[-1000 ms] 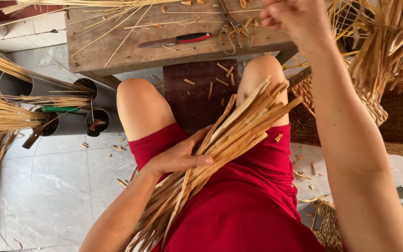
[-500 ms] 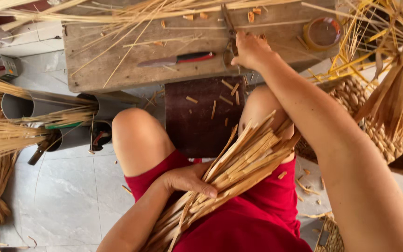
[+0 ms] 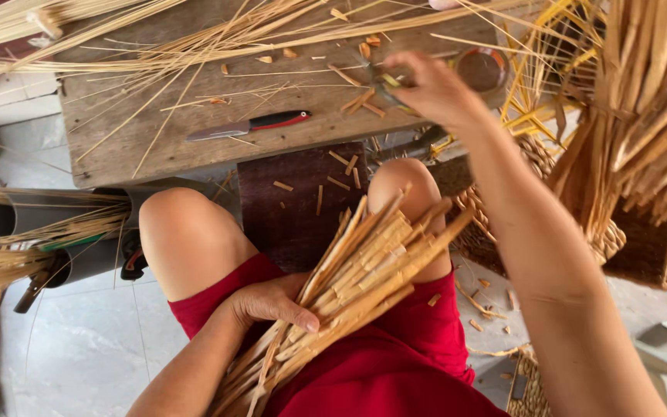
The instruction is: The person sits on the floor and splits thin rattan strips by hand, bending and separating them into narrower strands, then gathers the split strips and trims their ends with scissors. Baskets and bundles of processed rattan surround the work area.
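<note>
Seen from the head camera, we sit with a thick bundle of flat, pale tan cane strips (image 3: 357, 286) lying slantwise across our lap, its upper ends fanned out over the right knee and its lower end running down past the red shorts (image 3: 395, 371). Our left hand (image 3: 272, 303) lies on top of the bundle, fingers curled over the strips and pressing them against the thigh. Our right hand (image 3: 426, 89) is stretched out over the weathered wooden table (image 3: 194, 147), fingers bent around something small and dark; we cannot tell what it is, nor how tightly it is gripped.

We judge this to be a fetching step: the bundle is held steady while the other hand picks something off the table. Bringing it back calls for keeping the left-hand pressure so the loose strips do not slide.

The strips look dry, stiff and unevenly cut, with square ends of differing length. A knife with a red and black handle (image 3: 248, 125) lies on the table, apart from the right hand, among thin straw stalks (image 3: 218, 42) and short offcuts.
</note>
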The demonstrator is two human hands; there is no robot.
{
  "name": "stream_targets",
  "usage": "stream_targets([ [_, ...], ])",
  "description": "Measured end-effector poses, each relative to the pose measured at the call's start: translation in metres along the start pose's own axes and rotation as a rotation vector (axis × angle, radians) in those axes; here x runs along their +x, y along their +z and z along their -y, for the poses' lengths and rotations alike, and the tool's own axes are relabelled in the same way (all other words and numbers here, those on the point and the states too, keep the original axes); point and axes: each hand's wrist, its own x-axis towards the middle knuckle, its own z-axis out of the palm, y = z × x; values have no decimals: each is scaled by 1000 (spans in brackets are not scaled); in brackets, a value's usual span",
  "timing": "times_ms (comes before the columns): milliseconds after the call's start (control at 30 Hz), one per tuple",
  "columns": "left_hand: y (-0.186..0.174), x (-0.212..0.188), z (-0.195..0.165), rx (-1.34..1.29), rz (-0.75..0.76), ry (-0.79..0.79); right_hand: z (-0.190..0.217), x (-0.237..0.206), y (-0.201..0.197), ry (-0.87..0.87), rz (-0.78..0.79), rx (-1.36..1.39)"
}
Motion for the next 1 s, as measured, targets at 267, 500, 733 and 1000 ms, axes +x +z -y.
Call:
stream_targets([
  [267,4,-15,10,-175,-47,116,-74,-240,-9,-83,-338,495],
  [500,5,-44,48,-185,2,215,-120,-323,146,-140,-476,523],
  [733,1,-50,63,-152,145,378,-110,-280,142,-175,-651,665],
  [1000,-2,-54,56,99,120,412,-69,-176,84,-242,-765,216],
])
